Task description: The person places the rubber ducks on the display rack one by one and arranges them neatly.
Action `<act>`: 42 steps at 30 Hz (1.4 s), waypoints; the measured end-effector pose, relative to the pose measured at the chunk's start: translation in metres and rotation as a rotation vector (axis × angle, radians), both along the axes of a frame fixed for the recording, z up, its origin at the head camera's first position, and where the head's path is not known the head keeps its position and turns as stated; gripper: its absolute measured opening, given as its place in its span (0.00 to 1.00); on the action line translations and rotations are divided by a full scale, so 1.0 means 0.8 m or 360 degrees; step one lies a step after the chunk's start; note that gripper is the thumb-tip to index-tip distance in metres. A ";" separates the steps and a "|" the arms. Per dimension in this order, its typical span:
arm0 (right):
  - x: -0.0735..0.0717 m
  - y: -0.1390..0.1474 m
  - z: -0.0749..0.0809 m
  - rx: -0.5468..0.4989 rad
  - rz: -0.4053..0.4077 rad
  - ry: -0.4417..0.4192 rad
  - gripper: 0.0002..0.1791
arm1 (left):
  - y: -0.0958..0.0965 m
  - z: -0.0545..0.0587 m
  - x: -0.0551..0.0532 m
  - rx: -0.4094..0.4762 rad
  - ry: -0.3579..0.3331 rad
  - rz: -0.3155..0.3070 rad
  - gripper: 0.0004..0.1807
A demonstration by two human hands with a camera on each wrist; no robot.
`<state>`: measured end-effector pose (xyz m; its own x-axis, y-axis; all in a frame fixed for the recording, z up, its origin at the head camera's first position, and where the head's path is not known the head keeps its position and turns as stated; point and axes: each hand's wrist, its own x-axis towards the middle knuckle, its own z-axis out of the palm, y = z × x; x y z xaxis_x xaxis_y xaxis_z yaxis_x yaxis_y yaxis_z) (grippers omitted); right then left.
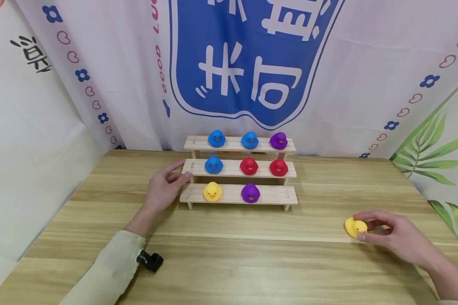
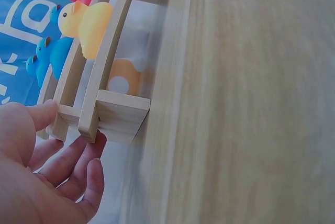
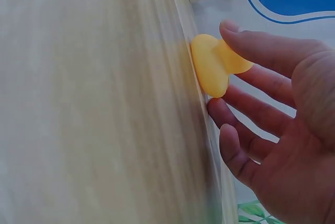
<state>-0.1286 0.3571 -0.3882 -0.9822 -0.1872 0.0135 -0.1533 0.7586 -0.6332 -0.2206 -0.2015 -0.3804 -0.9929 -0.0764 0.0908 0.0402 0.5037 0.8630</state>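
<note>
At the right of the head view, my right hand (image 1: 398, 237) pinches a yellow rubber duck (image 1: 353, 228) between thumb and fingers, low at the tabletop. In the right wrist view the thumb lies against one side of this duck (image 3: 209, 69), fingers at the other. My left hand (image 1: 163, 189) holds the left end of a three-tier wooden display rack (image 1: 272, 195); its thumb (image 2: 44, 114) presses the middle plank's end, and other fingertips reach the lower plank. Another yellow duck (image 1: 212, 192) and a purple duck (image 1: 250, 193) sit on the bottom tier.
A blue duck (image 1: 213, 165) and two red ducks, one a red duck (image 1: 249, 166) in the middle, line the second tier. Two blue ducks and a purple duck (image 1: 278, 140) stand on top. Behind the wooden table (image 1: 244, 262) hangs a printed curtain (image 1: 137, 84).
</note>
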 end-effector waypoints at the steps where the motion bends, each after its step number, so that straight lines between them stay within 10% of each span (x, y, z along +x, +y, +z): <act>1: 0.000 0.000 0.000 -0.0001 0.0004 0.0003 0.21 | 0.000 0.000 0.000 0.0001 -0.0004 0.0002 0.32; 42: -0.029 -0.067 0.028 -0.0226 0.0008 0.0241 0.21 | -0.002 0.000 0.000 -0.0022 -0.0016 -0.0024 0.32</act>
